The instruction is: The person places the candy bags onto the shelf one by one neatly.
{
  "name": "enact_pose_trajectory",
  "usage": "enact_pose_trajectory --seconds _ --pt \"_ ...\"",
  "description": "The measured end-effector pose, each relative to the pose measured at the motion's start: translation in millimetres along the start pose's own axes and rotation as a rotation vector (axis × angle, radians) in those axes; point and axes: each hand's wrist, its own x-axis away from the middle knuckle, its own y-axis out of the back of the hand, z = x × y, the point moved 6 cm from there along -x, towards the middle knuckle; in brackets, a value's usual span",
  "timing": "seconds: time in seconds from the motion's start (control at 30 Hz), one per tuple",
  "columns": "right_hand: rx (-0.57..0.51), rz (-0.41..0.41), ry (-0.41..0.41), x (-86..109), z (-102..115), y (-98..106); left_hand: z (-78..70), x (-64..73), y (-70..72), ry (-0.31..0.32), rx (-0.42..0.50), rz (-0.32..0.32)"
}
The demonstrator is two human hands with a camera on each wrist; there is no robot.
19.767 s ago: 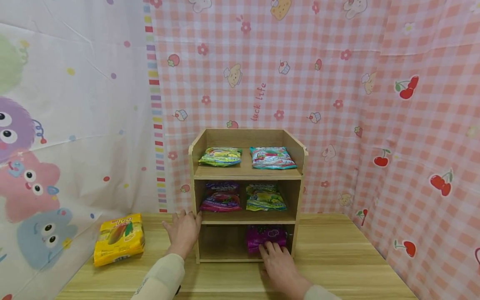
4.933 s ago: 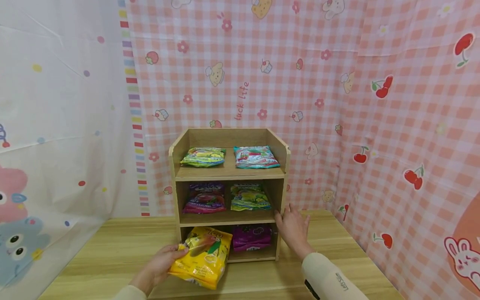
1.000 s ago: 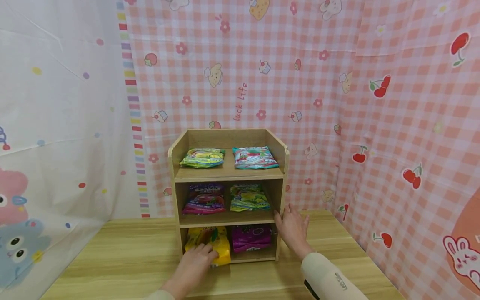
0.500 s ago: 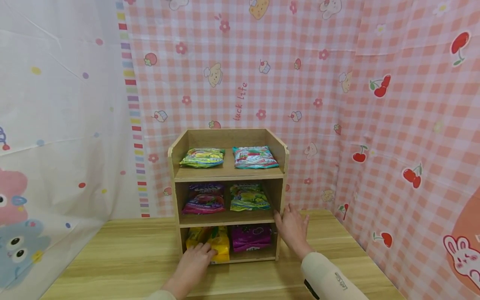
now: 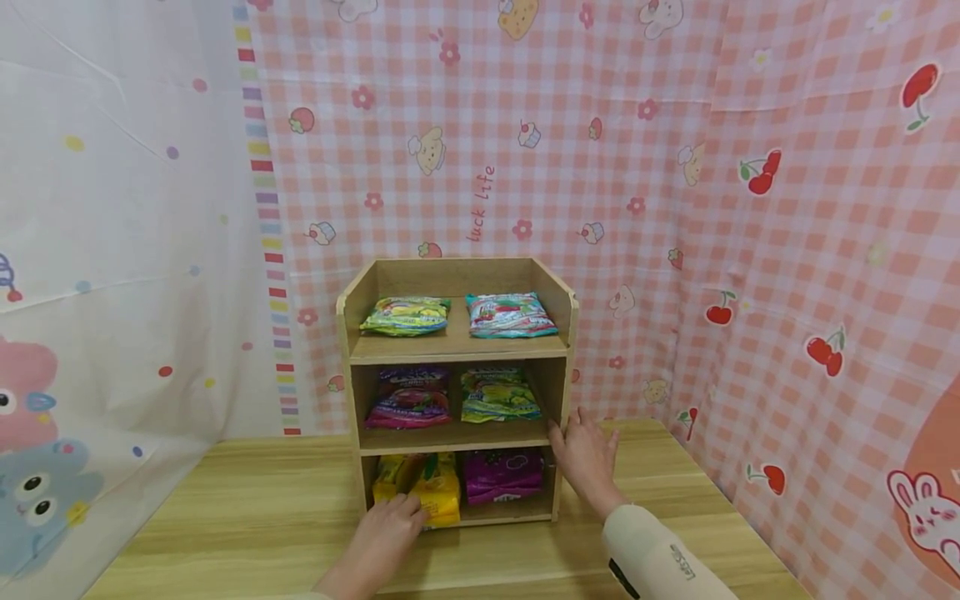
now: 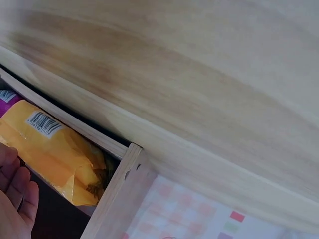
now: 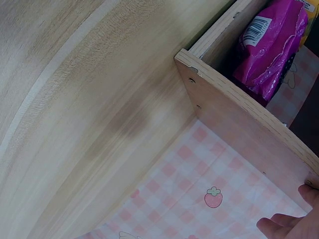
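Note:
A yellow snack bag [image 5: 441,496] with a mango picture sits in the bottom left compartment of a three-tier wooden shelf [image 5: 459,444]. My left hand [image 5: 384,533] is at the front of this bag, its fingers loosely bent against it and covering its lower left part. In the left wrist view the fingers [image 6: 22,191] lie beside the bag's crinkled front, which shows a barcode. My right hand [image 5: 587,462] rests against the shelf's right side panel with fingers extended. A purple snack bag [image 5: 504,477] lies in the bottom right compartment, beside the yellow one.
On the top tier lie a yellow-green bag [image 5: 407,316] and a teal-and-white bag [image 5: 512,315]. The middle tier holds a dark purple-pink bag [image 5: 411,400] and a green-yellow bag [image 5: 498,395]. The shelf stands on a wooden table [image 5: 225,517] before a pink checked curtain [image 5: 480,108].
The yellow bag went from the table at left into the left hand, then into the bottom left compartment. Lately it slid slightly deeper, and the left fingers drew back a little. The right hand stayed put.

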Motion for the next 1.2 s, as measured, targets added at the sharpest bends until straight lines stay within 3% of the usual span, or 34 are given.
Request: enact_pose_trajectory --seconds 0.13,0.33,0.73,1.03,1.2 --pt "0.004 -0.006 0.006 0.1 0 0 -2.6 2.2 0.3 -0.020 -0.014 0.011" --pt "0.008 -0.015 0.014 -0.5 -1 -1 -3.7 5.1 -0.7 0.000 -0.006 0.050" --pt "-0.005 -0.015 0.010 -0.4 -1 0 -1.6 5.5 -5.6 0.016 0.011 0.042" --pt "-0.005 -0.021 0.015 -0.7 0 -1 -5.4 10.3 -3.4 -0.096 0.017 -0.047" --pt "0.001 -0.017 0.017 -0.1 -1 0 -7.7 10.5 -2.0 -0.115 0.021 -0.035"
